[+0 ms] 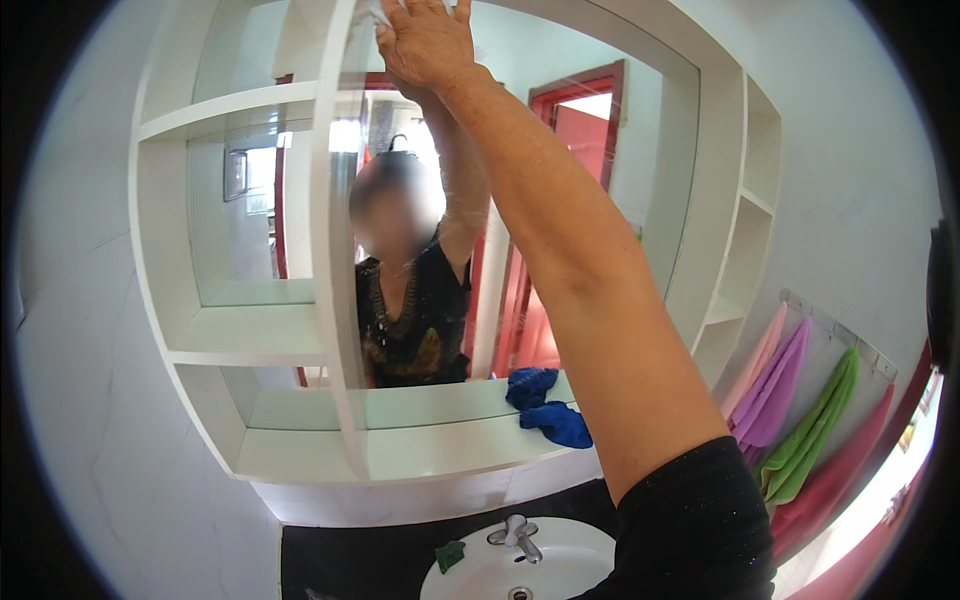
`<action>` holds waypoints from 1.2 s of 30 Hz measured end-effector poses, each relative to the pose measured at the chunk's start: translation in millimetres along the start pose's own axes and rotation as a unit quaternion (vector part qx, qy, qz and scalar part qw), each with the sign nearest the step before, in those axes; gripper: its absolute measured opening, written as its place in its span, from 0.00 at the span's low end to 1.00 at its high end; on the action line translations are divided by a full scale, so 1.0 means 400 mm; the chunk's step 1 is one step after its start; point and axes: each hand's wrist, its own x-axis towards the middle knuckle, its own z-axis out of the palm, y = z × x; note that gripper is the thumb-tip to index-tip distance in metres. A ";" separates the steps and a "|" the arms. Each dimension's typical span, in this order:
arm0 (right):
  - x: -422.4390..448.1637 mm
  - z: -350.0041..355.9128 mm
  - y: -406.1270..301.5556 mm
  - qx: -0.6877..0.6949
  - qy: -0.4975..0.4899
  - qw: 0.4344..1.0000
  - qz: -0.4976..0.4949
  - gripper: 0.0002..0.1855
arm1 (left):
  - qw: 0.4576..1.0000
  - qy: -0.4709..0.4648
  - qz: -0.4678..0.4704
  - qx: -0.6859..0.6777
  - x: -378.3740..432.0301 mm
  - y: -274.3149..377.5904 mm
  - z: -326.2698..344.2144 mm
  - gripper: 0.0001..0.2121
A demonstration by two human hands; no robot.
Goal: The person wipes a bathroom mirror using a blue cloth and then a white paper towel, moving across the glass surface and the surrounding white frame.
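Note:
My right hand [427, 41] is raised to the top of a wall mirror [517, 157], pressing a white cloth or tissue [381, 10] to the glass near its upper left corner. Its outer end is cut off by the picture's edge. The mirror reflects the raised arm and a dark top. On the white shelf under the mirror lies a crumpled blue cloth [559, 424], with its reflection behind it. My left hand is out of view.
White shelf compartments [247, 330] flank the mirror on both sides. Below are a dark counter [352, 559], a white washbasin [480, 574] with a metal faucet [519, 534], and a green scouring pad [450, 556] on its rim. Several towels [814, 427] hang at right.

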 end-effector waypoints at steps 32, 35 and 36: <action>-0.911 -0.191 0.551 -0.050 0.053 0.982 0.172 0.25 | 0.972 -0.055 0.101 0.203 -0.049 -0.011 0.166 0.32; -1.095 -0.205 0.438 -0.037 0.006 0.973 0.228 0.26 | 0.978 -0.036 0.026 0.205 -0.054 -0.021 0.148 0.33; -1.118 -0.229 0.377 -0.011 -0.029 0.964 0.265 0.27 | 0.979 -0.046 -0.007 0.198 -0.034 -0.045 0.120 0.31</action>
